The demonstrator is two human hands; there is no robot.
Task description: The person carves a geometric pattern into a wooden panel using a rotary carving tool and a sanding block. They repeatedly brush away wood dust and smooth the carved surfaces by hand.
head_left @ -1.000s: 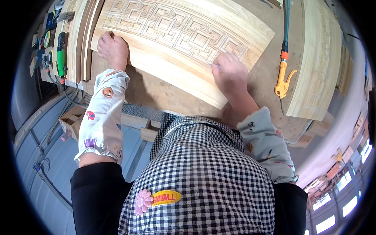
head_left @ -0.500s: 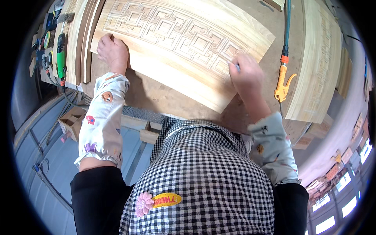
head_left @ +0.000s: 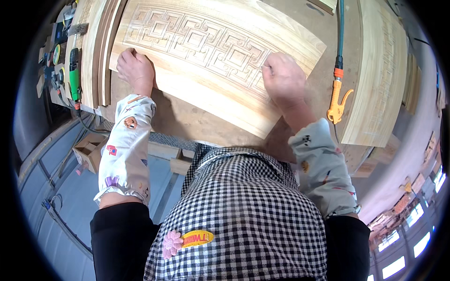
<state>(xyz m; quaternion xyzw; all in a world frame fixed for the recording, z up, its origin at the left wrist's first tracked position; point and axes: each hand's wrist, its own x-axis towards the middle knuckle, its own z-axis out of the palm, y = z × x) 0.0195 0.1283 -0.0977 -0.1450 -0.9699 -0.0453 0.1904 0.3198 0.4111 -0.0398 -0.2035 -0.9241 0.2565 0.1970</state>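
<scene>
Knuckles upward, the left hand [head_left: 136,70] rests on the near edge of the carved panel [head_left: 201,84], toward its left end; its fingers are bent and drawn close together, though whether they grip the edge cannot be told. The right hand [head_left: 285,80] is over the panel's right part, fingers folded into a loose fist — anything pinched inside is hidden. Pale cloth sleeve covers [head_left: 323,164], printed with small coloured figures, run back from both wrists.

The panel lies aslant on the brown bench [head_left: 318,100], beyond the black-and-white checked apron [head_left: 239,201]. It is pale, straight-grained wood, with a band of shallow fretwork [head_left: 197,40] in squares and scrolls between plain borders. To the right are an orange-yellow air gun [head_left: 335,103] on a teal hose [head_left: 341,33] and a second panel [head_left: 375,84], also pale and carved; to the left are long boards [head_left: 91,47] and a green tool [head_left: 74,79].

Compared with half a second ago, the right hand has shifted left and slightly farther over the carving, and the light tip that showed at its fingers is out of sight; the left hand keeps its place on the panel.
</scene>
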